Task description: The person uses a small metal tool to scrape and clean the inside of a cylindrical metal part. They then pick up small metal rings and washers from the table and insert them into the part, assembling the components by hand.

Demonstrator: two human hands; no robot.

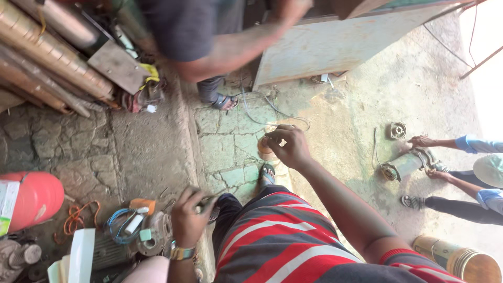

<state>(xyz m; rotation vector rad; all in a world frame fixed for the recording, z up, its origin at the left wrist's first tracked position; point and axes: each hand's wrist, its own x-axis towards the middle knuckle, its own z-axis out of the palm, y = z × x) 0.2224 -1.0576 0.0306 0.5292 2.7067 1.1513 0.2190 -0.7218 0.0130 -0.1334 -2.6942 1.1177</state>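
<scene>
Your right hand (290,148) is up at centre frame, fingers pinched shut on a small pale piece (273,137) I can't make out, held just above a round orange-brown object (264,150) that sits on the cracked stone floor (230,141). Your left hand (188,216) sits low, left of centre, its grip closed around a small dark tool (208,200) whose tip pokes out to the right; there's a metal watch (182,253) on that wrist. Lower left of it, a motor with blue wire (123,225) lies beside an orange cable (78,216) and a red cylinder (29,200). At the top of the frame another person's arm (236,48) reaches across. At right edge, a co-worker's hands (424,157) rest on a grey pump body (406,165).
</scene>
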